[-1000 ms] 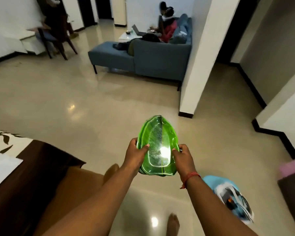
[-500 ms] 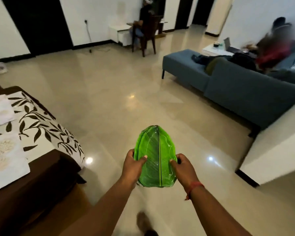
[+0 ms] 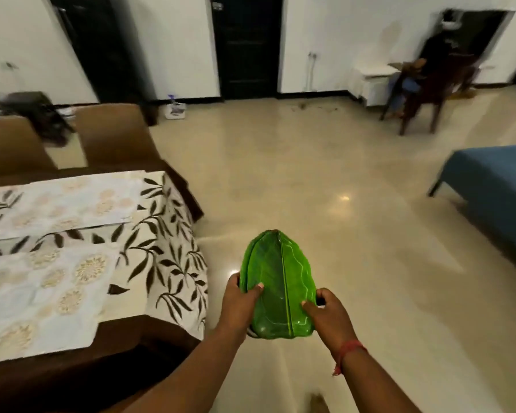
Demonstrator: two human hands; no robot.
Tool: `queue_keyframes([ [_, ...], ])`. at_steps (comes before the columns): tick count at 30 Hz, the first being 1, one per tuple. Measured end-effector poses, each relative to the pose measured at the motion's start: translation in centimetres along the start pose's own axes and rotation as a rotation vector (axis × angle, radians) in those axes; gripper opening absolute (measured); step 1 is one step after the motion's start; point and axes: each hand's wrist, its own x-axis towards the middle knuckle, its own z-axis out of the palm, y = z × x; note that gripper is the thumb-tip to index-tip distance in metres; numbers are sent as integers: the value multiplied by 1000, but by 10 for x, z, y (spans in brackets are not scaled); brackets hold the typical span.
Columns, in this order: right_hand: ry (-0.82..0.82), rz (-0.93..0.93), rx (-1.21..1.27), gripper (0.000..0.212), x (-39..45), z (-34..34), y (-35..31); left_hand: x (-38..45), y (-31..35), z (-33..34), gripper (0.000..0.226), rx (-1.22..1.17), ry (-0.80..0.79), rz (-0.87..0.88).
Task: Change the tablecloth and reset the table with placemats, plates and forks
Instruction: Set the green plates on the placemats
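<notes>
A green leaf-shaped plate point(image 3: 276, 281) is held out in front of me over the floor, possibly a small stack. My left hand point(image 3: 239, 302) grips its left edge and my right hand point(image 3: 328, 315) grips its right edge, thumbs on top. To the left stands the dark wooden table point(image 3: 125, 362), covered by a white tablecloth with dark leaf prints point(image 3: 173, 248). Two pale floral placemats lie on it, one near point(image 3: 42, 293) and one farther back point(image 3: 60, 204). No forks are visible.
Two brown chairs point(image 3: 113, 132) stand behind the table, with a dark cloth point(image 3: 39, 111) draped over one. A blue sofa point(image 3: 495, 186) is at the right. A person sits on a wooden chair point(image 3: 429, 90) far right. Shiny beige floor lies ahead.
The view has swung left, so the table with its cloth and placemats now fills the left side. The plate stays held in both hands at the same spot before me.
</notes>
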Motion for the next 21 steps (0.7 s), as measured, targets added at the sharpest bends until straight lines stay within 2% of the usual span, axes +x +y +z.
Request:
queue_keyframes([
  [3, -200, -96, -104, 6, 69, 33, -38, 39, 19, -28, 36, -50, 212, -14],
  [8, -542, -282, -227, 9, 137, 117, -107, 63, 39, -91, 38, -189, 556, -33],
  [13, -854, -454, -323, 6, 154, 225, -159, 64, 33, -166, 34, -321, 907, -47],
  [16, -1017, -508, -364, 1, 151, 295, -183, 65, 25, -213, 32, -378, 1050, -55],
  [19, -1120, -548, -419, 5, 148, 369, -198, 64, 22, -261, 21, -428, 1188, -48],
  [21, -1150, -604, -427, 15, 142, 414, -215, 65, 20, -297, 17, -435, 1265, -46],
])
